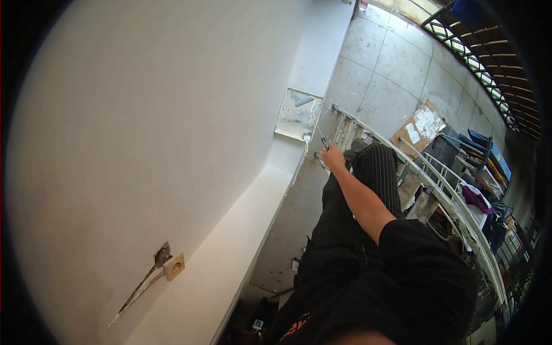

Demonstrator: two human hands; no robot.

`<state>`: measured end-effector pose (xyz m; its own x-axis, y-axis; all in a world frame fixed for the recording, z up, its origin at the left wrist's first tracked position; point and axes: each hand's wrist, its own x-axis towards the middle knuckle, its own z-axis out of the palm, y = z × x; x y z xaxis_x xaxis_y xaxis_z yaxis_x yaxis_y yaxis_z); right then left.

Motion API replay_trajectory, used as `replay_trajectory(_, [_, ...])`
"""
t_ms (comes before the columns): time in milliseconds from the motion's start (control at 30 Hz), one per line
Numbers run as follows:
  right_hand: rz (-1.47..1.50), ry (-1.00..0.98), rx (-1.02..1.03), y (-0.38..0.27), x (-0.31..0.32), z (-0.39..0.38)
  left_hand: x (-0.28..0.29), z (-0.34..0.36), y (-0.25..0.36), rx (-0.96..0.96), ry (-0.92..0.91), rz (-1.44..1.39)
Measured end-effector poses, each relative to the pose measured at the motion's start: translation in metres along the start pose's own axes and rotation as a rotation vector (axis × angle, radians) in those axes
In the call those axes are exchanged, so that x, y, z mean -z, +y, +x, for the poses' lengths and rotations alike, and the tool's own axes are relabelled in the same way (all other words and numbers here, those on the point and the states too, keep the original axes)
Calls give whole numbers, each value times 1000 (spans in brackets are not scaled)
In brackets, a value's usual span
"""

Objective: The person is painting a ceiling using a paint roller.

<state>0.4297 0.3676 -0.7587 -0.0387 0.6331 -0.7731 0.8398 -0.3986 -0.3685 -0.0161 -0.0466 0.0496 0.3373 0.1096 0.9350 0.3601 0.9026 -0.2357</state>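
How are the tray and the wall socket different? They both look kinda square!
The tray looks bigger than the wall socket. The tray is whitish with greyish smears, while the wall socket is yellowish. The tray is close to the right hand; the wall socket is farther off, beside a hole. Both do look squarish.

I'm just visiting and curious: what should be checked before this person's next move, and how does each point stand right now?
1. Right hand gripping the tool handle: ok, closed round it.
2. Paint-stained tray supported: ok, it appears to rest on the ledge, close to the outer edge.
3. Socket seated in the wall: not ok, it sticks out beside an open hole.
4. Footing secure: cannot tell; what bears the weight is unclear.
5. Left hand placed safely: cannot tell, out of view.
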Motion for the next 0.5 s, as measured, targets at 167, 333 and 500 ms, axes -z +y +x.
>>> replay_trajectory(167, [-181,17,87,-7,-25,91,-22,-24,34,-65,10,-53])
replay_trajectory(333, [-346,40,234,-26,-53,148,-57,-37,53,-164,-27,-103])
replay_trajectory(500, [-392,48,305,-39,-84,171,-60,-64,53,-224,-64,-94])
